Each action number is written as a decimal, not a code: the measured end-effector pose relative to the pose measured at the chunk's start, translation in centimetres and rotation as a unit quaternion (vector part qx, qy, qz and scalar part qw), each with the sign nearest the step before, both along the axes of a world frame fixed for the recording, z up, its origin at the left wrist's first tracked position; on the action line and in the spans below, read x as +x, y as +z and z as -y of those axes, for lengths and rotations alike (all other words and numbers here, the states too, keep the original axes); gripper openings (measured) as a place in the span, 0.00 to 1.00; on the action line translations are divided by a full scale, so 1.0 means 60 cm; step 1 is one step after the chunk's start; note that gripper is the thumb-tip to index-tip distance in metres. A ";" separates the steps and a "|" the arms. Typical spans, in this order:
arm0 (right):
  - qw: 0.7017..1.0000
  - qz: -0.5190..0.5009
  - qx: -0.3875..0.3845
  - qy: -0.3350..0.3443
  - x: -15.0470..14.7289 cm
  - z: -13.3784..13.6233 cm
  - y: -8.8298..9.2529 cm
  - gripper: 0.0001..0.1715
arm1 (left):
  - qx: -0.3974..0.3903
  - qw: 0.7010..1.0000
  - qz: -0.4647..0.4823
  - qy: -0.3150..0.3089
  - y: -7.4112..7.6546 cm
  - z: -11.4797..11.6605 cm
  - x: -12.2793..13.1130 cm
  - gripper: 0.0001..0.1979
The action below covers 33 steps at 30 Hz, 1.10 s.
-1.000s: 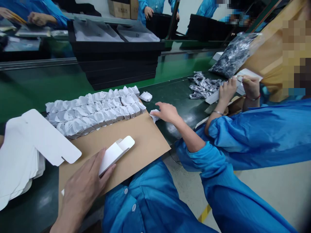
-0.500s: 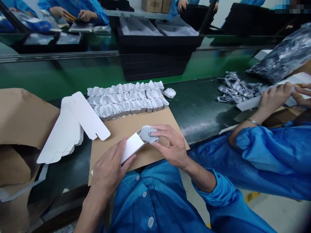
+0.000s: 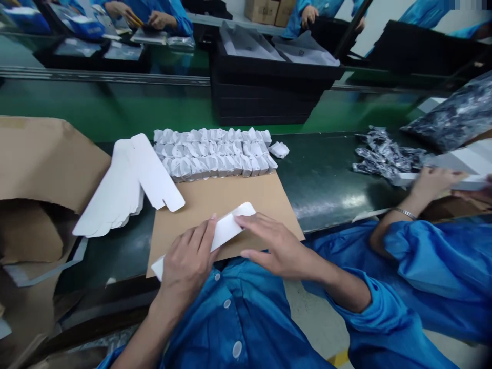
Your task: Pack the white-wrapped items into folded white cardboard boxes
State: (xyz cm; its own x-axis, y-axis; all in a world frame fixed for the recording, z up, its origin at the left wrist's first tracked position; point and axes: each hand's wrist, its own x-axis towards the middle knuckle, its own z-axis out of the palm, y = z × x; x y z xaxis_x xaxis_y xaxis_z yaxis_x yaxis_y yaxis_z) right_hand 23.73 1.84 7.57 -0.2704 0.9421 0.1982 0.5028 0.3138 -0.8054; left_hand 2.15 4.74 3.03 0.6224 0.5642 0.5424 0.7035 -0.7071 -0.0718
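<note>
My left hand [image 3: 188, 259] is wrapped around a long narrow white box [image 3: 227, 230], held at a slant over a brown cardboard sheet [image 3: 215, 195]. My right hand [image 3: 279, 246] is at the box's upper right end, its fingertips on the white flap there and its thumb spread away below. The inside of the box is hidden. Behind the sheet's bare part stand rows of small white-wrapped packets [image 3: 215, 154], and one loose packet [image 3: 279, 149] lies to their right. A fanned stack of flat white cartons [image 3: 115, 189] lies to the left.
An open brown cardboard box [image 3: 49, 154] stands at the far left. Black stacked trays [image 3: 265, 97] rise behind the packets. Plastic-bagged parts [image 3: 378, 151] lie on the right, near a co-worker's hand [image 3: 434, 182] on a white carton. Other people work across the line.
The grey-white wrapped piece that my right hand held at the box's open end is out of sight. My right hand now lies against the flap with its fingers extended. The view has shifted slightly.
</note>
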 end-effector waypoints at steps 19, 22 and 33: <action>0.915 0.201 0.063 -0.343 0.215 -0.153 0.041 0.13 | -0.336 0.813 0.299 0.371 0.030 -0.197 -0.086 0.43; 0.982 0.093 0.014 -0.166 0.034 -0.138 0.015 0.21 | -0.334 0.815 0.383 0.279 0.036 -0.151 -0.060 0.40; 0.993 0.081 0.047 0.074 -0.100 -0.101 0.013 0.50 | -0.511 0.694 0.506 0.032 0.054 -0.001 -0.099 0.25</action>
